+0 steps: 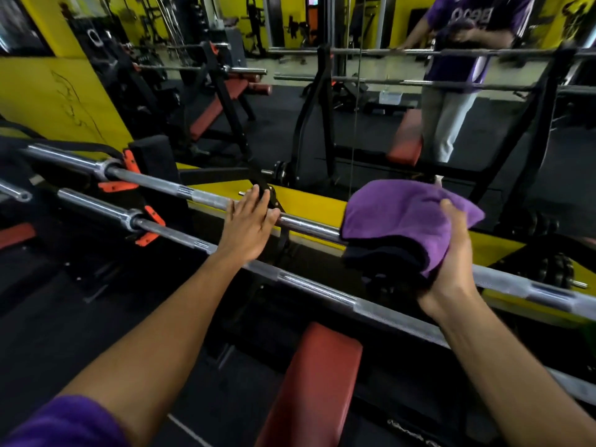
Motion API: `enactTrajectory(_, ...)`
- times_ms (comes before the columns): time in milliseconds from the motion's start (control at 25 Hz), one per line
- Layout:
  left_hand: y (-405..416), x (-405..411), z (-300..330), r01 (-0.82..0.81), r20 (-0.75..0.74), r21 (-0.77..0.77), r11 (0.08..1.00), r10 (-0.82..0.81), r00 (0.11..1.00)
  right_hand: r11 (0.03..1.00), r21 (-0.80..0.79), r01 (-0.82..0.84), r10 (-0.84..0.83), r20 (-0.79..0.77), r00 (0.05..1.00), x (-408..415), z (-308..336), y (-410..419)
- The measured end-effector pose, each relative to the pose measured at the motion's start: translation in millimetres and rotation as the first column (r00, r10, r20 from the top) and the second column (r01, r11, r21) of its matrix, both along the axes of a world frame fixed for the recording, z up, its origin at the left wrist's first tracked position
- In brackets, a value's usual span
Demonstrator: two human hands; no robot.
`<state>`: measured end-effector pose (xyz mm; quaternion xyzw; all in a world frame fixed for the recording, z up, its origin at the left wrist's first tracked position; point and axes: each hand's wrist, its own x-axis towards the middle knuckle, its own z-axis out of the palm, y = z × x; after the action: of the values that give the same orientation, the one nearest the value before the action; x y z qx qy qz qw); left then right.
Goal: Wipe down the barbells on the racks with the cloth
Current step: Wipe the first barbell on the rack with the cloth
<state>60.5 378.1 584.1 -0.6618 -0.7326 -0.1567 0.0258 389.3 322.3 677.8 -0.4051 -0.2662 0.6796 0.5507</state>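
Two steel barbells lie across the rack, running from upper left to lower right. The far barbell [154, 180] passes under my left hand [248, 225], which rests flat on it with straight fingers. My right hand [451, 253] grips a folded purple cloth [396, 214] that is wrapped over the far barbell to the right of my left hand. The near barbell [309, 287] runs below both hands and crosses under my right wrist. Orange rack hooks [151, 229] hold the bars at the left.
A red padded bench [319, 382] sits below the bars. A wall mirror ahead reflects a person in a purple shirt [467, 43], more racks and benches. A yellow ledge [309, 201] runs behind the bars. Black weight plates [558, 269] lie at the right.
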Motion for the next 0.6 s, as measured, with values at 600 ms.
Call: enactTrajectory(600,32.0,-71.2,10.0,-0.013,-0.036,0.026,1.000,0.014,0.999,0.570,0.159,-0.806,-0.639,0.703,-0.313,-9.9,-69.1,71.0)
